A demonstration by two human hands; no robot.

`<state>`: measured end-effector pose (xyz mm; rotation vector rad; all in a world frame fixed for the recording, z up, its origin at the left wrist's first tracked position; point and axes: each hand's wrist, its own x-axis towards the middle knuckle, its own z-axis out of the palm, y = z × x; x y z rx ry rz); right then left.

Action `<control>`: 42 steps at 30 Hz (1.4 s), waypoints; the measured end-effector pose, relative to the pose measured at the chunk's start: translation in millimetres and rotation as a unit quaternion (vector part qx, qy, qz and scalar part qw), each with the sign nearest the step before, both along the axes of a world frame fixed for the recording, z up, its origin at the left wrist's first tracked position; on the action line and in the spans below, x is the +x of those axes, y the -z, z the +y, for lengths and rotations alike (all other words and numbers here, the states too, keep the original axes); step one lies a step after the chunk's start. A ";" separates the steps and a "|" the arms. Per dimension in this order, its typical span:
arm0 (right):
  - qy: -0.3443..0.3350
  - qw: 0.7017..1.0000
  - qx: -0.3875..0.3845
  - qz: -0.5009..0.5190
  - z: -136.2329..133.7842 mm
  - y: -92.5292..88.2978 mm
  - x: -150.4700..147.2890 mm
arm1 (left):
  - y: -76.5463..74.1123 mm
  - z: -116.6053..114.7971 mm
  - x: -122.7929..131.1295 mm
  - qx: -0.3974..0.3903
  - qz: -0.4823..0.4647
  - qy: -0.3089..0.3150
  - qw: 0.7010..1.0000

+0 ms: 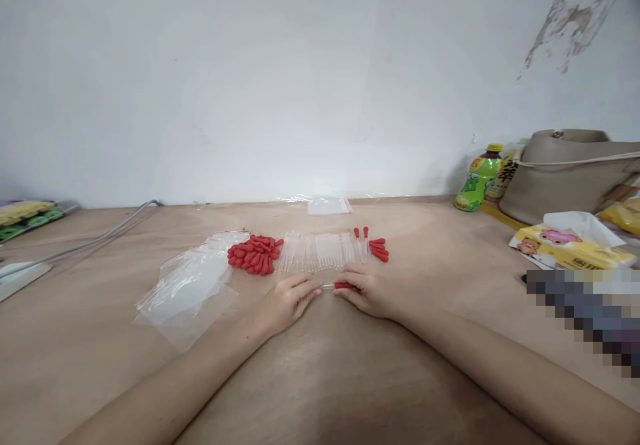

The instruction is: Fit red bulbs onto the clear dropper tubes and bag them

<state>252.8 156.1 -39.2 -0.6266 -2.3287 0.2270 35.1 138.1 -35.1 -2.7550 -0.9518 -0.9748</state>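
Note:
Between the fingertips of my left hand (pixel 291 300) is one end of a clear dropper tube (pixel 327 287). My right hand (pixel 367 292) pinches a red rubber bulb (pixel 344 286) at the tube's other end; bulb and tube meet in line. Just beyond my hands lies a row of clear tubes (pixel 320 252). To its left is a heap of red rubber bulbs (pixel 254 256). At its right end, two tubes carry red bulbs (pixel 365 232), and several more red bulbs (pixel 380 250) lie beside them.
Clear zip bags (pixel 193 285) spread on the left of the brown table (pixel 320 378), with another bag (pixel 329 206) near the wall. A grey cable (pixel 110 237) crosses the far left. A green bottle (pixel 479 180), a beige bag (pixel 555 177) and a tissue pack (pixel 567 242) stand right.

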 end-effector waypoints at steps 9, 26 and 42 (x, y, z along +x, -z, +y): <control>0.030 0.994 -0.067 0.086 5.9 2.3 1.8 | -1.2 4.5 1.1 -0.019 -0.014 -0.026 0.999; 0.077 0.989 -0.119 0.051 -1.3 -2.3 6.2 | -4.3 1.8 -2.1 -0.103 -0.001 -0.030 0.994; 0.049 0.998 0.033 0.022 -1.9 -2.5 11.9 | -7.7 -0.6 -0.5 -0.117 0.015 -0.009 0.993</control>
